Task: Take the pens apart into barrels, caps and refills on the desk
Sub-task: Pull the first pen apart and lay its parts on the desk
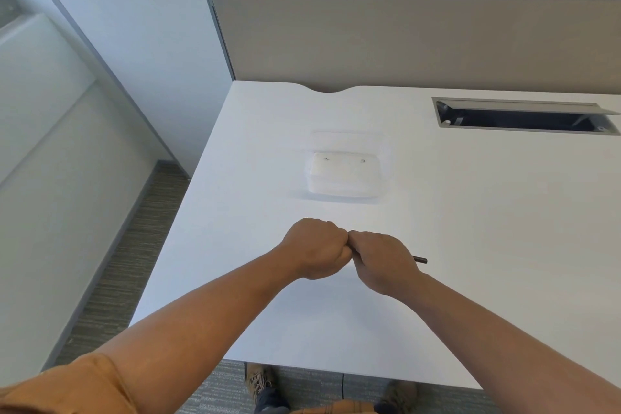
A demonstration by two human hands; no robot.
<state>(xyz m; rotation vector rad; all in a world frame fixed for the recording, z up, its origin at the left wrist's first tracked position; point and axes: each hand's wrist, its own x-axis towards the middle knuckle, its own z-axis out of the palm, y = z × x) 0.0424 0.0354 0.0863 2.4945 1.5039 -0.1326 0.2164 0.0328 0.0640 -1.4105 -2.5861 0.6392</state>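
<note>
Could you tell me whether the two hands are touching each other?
Touching: the head view shows the left hand and right hand meeting knuckle to knuckle.

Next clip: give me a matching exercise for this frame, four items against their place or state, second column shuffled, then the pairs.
Items:
1. pen
2. clear plastic container
3. cable tray opening
4. left hand

Places or states:
A. recessed in the desk at far right, lid raised
B. closed into a fist, knuckles meeting the right hand
C. dark end sticking out past the right hand
D. resting on the desk beyond both hands

Pairs: 1-C, 2-D, 3-A, 4-B
</note>
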